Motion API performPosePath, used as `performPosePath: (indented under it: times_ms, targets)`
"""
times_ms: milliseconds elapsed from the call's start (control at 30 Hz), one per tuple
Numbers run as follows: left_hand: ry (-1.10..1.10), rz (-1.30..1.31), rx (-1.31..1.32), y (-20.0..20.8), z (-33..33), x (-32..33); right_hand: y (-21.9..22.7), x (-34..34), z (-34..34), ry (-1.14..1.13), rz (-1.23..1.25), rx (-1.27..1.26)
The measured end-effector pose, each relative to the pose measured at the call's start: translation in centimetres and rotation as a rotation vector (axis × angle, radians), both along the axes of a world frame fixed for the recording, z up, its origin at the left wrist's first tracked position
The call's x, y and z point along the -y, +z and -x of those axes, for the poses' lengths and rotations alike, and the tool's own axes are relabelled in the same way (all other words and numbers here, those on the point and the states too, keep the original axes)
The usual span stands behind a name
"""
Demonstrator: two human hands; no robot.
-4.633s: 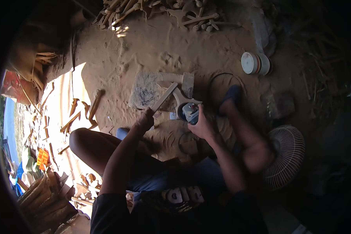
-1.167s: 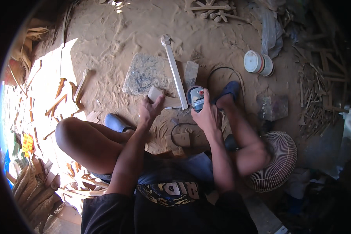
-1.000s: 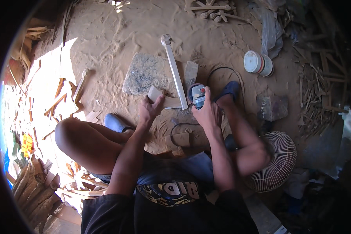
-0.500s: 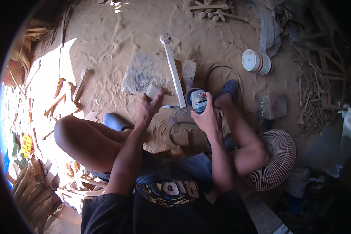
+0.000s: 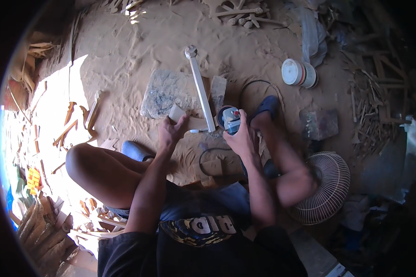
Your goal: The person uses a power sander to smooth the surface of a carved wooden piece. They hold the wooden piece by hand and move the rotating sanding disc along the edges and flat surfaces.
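Observation:
My left hand (image 5: 172, 129) is closed around a curved, pale wooden piece (image 5: 198, 123), its blocky end sticking up above the thumb. My right hand (image 5: 241, 137) grips an angle grinder (image 5: 231, 121) with a dark round disc facing left. Between the two tools of work lies a long pale wooden stick (image 5: 201, 90) with a knobbed far end. The stick rests across a flat stone slab (image 5: 166, 94), its near end close to the grinder's disc. Whether the disc touches any wood, I cannot tell.
A white-lidded tub (image 5: 293, 72) lies on the sandy ground at the right, beyond a dusty block (image 5: 320, 123). The round fan guard (image 5: 326, 187) stands by my right knee. A dark cable (image 5: 245, 85) loops past my right foot. Wood scraps (image 5: 67, 124) litter the left.
The view has shifted slightly, so the ground and stick appear a little lower and further left. Both hands keep their grips on the wooden piece and the grinder.

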State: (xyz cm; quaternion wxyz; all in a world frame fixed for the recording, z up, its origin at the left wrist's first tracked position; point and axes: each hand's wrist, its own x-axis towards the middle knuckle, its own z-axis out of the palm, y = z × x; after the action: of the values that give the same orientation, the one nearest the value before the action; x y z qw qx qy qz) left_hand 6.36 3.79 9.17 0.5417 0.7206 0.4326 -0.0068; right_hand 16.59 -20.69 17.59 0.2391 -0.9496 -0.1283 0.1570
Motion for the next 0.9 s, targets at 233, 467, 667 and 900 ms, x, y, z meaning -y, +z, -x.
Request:
performPosePath:
  times_ms: [233,467,667,900]
  targets:
    - [-0.004,-0.024,0.142,-0.7,0.1,-0.2,0.5,-0.9,-2.8,-0.176,0.165,-0.104]
    - [-0.012,-0.095,0.043,0.5,-0.4,0.5,-0.6,0.6,-1.9,-0.057,0.048,0.008]
    - [-0.07,-0.157,0.048,1.1,-0.5,-1.9,1.1,0.2,-2.6,-0.133,0.063,-0.044]
    - [-0.265,-0.375,0.211,3.1,-2.6,-3.2,1.7,0.6,-1.0,-0.073,-0.044,0.079]
